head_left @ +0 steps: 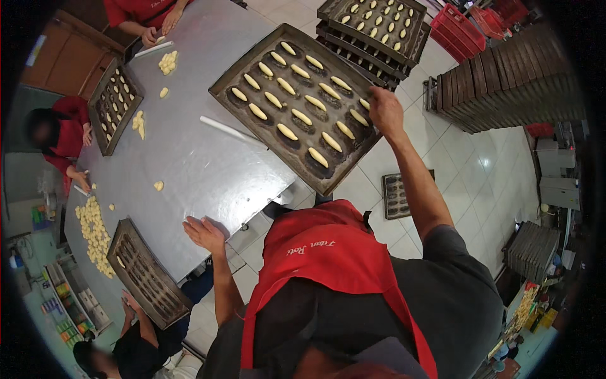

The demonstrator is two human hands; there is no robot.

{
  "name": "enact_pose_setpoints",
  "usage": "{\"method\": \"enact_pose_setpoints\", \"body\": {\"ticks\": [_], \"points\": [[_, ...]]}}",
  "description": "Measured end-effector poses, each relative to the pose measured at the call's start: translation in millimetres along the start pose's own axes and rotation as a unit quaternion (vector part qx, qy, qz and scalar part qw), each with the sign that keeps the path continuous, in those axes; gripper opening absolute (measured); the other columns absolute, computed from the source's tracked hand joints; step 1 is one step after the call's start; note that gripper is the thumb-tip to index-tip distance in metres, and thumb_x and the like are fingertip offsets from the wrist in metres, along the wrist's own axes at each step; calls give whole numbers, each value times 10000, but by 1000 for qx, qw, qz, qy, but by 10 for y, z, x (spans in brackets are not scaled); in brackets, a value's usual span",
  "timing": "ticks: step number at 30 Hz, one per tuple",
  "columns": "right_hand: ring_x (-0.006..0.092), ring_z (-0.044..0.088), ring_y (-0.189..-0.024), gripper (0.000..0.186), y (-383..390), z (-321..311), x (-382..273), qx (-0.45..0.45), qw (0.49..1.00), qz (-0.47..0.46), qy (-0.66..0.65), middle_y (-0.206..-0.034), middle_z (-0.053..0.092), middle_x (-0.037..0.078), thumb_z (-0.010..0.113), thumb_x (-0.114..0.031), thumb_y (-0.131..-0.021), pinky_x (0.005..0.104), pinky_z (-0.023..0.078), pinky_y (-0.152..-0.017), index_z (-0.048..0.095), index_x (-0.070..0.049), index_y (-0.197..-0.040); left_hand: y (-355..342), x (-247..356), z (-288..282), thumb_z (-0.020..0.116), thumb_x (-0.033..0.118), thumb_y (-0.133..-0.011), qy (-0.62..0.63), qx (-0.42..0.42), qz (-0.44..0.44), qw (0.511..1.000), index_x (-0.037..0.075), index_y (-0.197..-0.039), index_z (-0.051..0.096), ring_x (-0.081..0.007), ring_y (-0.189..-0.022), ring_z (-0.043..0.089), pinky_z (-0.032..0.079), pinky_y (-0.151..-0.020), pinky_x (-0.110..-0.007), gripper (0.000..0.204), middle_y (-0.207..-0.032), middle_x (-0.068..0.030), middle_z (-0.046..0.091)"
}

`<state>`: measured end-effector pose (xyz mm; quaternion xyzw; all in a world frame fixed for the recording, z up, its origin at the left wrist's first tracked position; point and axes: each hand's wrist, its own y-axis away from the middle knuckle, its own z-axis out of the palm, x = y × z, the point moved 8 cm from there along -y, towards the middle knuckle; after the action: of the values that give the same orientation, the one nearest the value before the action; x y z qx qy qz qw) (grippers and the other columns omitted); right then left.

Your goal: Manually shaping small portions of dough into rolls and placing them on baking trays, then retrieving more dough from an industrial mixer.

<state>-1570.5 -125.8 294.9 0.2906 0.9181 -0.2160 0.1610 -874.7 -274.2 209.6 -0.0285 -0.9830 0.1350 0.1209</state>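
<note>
Right hand (386, 111) grips the far right edge of a dark baking tray (237, 91) full of little dough rolls (287, 132). That tray sticks out over the steel table's (189, 170) right edge. Left hand (203, 232) lies open and flat on the table's near edge, holding nothing, beside an empty tray (148, 275).

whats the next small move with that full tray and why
Probably bring the left hand off the table edge to the tray's near side. Only the right hand grips the dough-filled tray, which overhangs the table toward the floor.
</note>
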Motion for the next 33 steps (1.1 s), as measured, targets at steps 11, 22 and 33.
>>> {"method": "enact_pose_setpoints", "body": {"ticks": [11, 22, 33], "points": [[311, 676, -1063, 739, 2443, 976, -161, -156, 708, 504, -469, -1229, 669, 169, 886, -330, -862, 495, 574, -908, 520, 13, -1404, -228, 1964, 497, 625, 199, -1019, 271, -103, 90, 953, -5, -1584, 445, -506, -1510, 363, 272, -1262, -564, 627, -1620, -325, 409], [194, 619, -704, 109, 2154, 392, 195, -16, 505, 538, -674, -703, 601, 17, 605, -65, -673, 366, 535, -708, 533, -144, -650, -1022, 2981, 839, 767, 325, -932, 191, -155, 216, 945, 118, -1382, 637, -503, -1571, 263, 226, -1266, -587, 512, -1736, -285, 210], [193, 502, -635, 148, -215, -127, 2319, 78, 594, 422, -681, -692, 511, 10, 550, -27, -692, 356, 525, -724, 478, -149, -649, -1676, 2423, 1007, 557, 110, -1049, 181, -32, 178, 967, 20, -1534, 537, -473, -1502, 423, 381, -1224, -510, 494, -1643, -305, 405]]}}
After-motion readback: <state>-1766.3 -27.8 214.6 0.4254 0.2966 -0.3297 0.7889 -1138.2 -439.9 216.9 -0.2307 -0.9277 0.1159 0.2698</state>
